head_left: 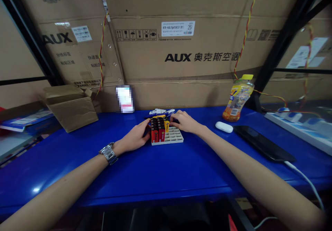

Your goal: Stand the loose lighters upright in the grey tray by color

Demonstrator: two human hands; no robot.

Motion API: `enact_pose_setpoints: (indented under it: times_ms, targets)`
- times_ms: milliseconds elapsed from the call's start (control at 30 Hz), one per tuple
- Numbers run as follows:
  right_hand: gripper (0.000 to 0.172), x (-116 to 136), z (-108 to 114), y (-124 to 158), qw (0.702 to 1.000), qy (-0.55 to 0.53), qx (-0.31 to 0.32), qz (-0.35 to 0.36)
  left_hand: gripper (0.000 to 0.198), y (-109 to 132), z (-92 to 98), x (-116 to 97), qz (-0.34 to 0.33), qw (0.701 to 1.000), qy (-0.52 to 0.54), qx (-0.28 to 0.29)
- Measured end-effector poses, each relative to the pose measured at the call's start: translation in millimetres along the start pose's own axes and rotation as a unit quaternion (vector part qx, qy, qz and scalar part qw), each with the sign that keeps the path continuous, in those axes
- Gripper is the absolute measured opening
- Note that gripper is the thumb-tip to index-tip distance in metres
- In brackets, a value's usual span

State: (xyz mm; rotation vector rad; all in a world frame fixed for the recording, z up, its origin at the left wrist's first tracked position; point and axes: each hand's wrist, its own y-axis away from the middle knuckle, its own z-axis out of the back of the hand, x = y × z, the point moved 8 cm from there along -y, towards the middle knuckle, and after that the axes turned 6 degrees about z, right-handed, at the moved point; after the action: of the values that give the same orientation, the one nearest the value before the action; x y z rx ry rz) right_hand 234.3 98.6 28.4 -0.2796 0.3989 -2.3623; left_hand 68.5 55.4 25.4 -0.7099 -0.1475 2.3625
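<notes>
A white grid tray (173, 141) sits on the blue table. Its left part is filled with upright red battery-like pieces (158, 136) with black tops, and a yellow battery-like piece (166, 125) stands to their right. Bare compartments show at the tray's front right. My left hand (136, 135) is curled against the tray's left side, thumb in front and fingers further back. Over the tray's back right edge, my right hand (184, 122) has its fingers bent together beside the yellow piece; whatever they pinch is hidden. White and blue slim pieces (157, 112) lie loosely behind the tray.
A lit phone (125, 99) leans on the large carton (207, 92) at the back. An open brown box (71, 108) stands left. To the right are a drink bottle (237, 101), a white earbud case (224, 127), a black device with a cable (264, 143) and a power strip (298, 129).
</notes>
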Motion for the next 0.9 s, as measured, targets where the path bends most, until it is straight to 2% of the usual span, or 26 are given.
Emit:
enact_pose_setpoints:
  times_ms: [67, 200, 300, 367, 433, 533, 600, 700, 800, 900]
  targets:
    - [0.015, -2, -3, 0, 1.000, -0.028, 0.000, -0.012, 0.047, 0, -0.2, 0, -0.004, 1.000, -0.005, 0.000]
    - [0.029, -8, -7, 0, 0.997, -0.063, 0.021, -0.042, 0.044, -1, -0.8, 0, -0.012, 1.000, -0.019, -0.002]
    - [0.021, -9, -10, 1, 0.995, -0.064, 0.059, -0.038, 0.045, 0, -0.3, -1, -0.024, 0.999, -0.020, -0.009]
    - [0.014, -8, -8, 2, 0.997, -0.043, 0.059, -0.031, 0.047, 0, 0.1, -2, -0.028, 0.999, -0.018, -0.010]
    - [0.010, -9, -3, 3, 0.999, -0.031, 0.027, -0.026, 0.048, 0, 0.2, -3, -0.027, 0.999, -0.016, -0.008]
    - [0.017, -11, 5, 4, 0.997, -0.062, -0.039, -0.029, 0.045, 0, 0.1, -4, -0.023, 1.000, -0.020, 0.000]
    - [0.019, -14, 9, 4, 0.988, -0.119, -0.086, -0.042, 0.043, 0, 0.5, -4, -0.024, 1.000, -0.019, 0.000]
    - [0.016, -20, 14, 7, 0.958, -0.236, -0.153, -0.063, 0.043, 0, 1.5, -5, -0.037, 0.999, -0.010, -0.005]
    - [0.022, -19, 18, 9, 0.929, -0.311, -0.185, -0.074, 0.044, 0, 1.0, -5, -0.040, 0.999, -0.006, -0.004]
    - [0.033, -13, 24, 11, 0.931, -0.297, -0.199, -0.077, 0.045, 0, 0.5, -3, -0.031, 0.999, -0.006, -0.004]
